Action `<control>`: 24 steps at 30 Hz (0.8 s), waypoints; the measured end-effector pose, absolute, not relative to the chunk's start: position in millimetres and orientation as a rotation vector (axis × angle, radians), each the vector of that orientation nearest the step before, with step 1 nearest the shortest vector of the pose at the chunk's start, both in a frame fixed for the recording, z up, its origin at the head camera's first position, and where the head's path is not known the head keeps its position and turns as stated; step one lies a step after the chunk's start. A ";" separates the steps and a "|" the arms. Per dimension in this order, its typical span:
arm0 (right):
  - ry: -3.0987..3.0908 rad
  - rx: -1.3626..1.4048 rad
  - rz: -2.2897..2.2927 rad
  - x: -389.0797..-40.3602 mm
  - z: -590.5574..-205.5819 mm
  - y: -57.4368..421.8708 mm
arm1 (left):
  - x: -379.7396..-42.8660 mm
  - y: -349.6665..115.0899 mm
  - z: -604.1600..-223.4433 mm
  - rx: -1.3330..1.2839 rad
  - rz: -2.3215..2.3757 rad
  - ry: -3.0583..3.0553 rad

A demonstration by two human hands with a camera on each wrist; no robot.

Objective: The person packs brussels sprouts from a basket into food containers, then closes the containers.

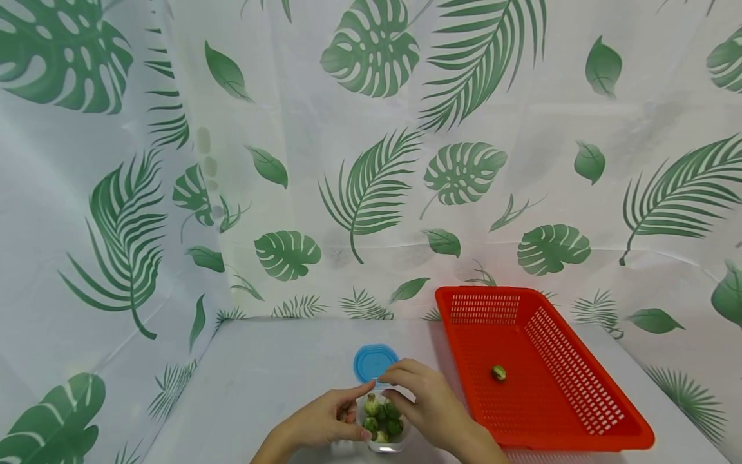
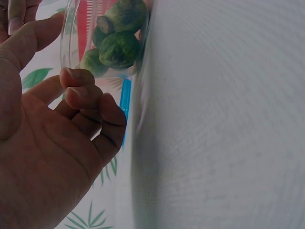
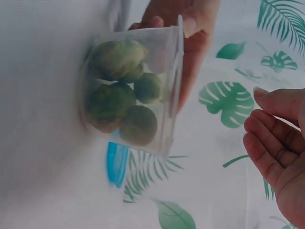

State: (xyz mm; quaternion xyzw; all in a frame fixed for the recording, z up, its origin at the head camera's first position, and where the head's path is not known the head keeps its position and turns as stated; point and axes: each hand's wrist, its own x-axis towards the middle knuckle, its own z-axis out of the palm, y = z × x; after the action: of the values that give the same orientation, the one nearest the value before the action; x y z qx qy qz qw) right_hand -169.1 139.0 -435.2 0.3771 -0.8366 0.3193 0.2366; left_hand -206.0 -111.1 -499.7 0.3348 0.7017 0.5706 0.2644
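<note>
A small clear plastic container stands on the table with several Brussels sprouts inside. My left hand holds its left side, the thumb at the rim and the fingers curled against the wall, as the left wrist view shows. Above the container's right side is my right hand, its fingers loosely bent and nothing between them. In the right wrist view the right fingertips are apart from the container. Just behind the container lies a blue lid, partly hidden by the right fingers.
To the right, a red perforated basket sits on the white table, with a single Brussels sprout in it. White sheets with green leaf prints hang behind and at the left.
</note>
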 end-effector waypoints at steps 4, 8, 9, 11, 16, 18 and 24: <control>-2.312 1.000 0.902 -167.2 -429.2 141.4 | -205.3 -111.2 -499.1 0.911 1.535 1.907; -2.288 0.991 0.915 -167.3 -425.4 144.7 | -204.7 -110.1 -498.0 0.915 1.530 1.913; -2.280 0.992 0.912 -167.5 -424.6 145.8 | -204.6 -109.9 -497.7 0.917 1.528 1.917; -2.265 1.002 0.908 -168.3 -422.7 147.6 | -204.6 -109.7 -497.5 0.920 1.526 1.917; -2.249 1.007 0.896 -168.8 -413.4 151.5 | -205.3 -110.0 -497.8 0.911 1.534 1.905; -2.243 0.998 0.882 -168.4 -408.7 153.1 | -205.8 -110.2 -498.3 0.903 1.536 1.902; -2.255 0.957 0.797 -166.9 -394.9 158.0 | -206.6 -110.7 -499.0 0.892 1.530 1.908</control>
State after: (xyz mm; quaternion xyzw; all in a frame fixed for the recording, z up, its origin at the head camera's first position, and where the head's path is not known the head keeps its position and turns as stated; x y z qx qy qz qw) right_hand -166.9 158.0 -394.9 0.3566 -0.8406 0.2971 0.2790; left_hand -206.6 -110.7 -499.0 0.3303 0.7064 0.5667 0.2659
